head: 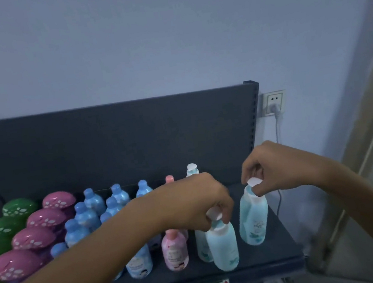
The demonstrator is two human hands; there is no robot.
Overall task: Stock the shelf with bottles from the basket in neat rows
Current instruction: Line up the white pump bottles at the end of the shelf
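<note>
On the dark shelf (281, 240) my left hand (202, 201) pinches the white cap of a pale teal bottle (224, 246) near the front edge. My right hand (272, 168) pinches the white cap of a second teal bottle (253, 218), which stands to the right and a little further back. Another teal bottle (192, 169) stands at the back of the same column, and one more is partly hidden behind the left-hand bottle. The basket is out of view.
Rows fill the shelf to the left: pink bottles (175, 249), blue bottles (93, 201), pink mushroom-capped containers (41, 238) and green ones (2, 227). The shelf's back panel (133, 143) rises behind. A wall socket (273, 103) with a plug and cable is at the right.
</note>
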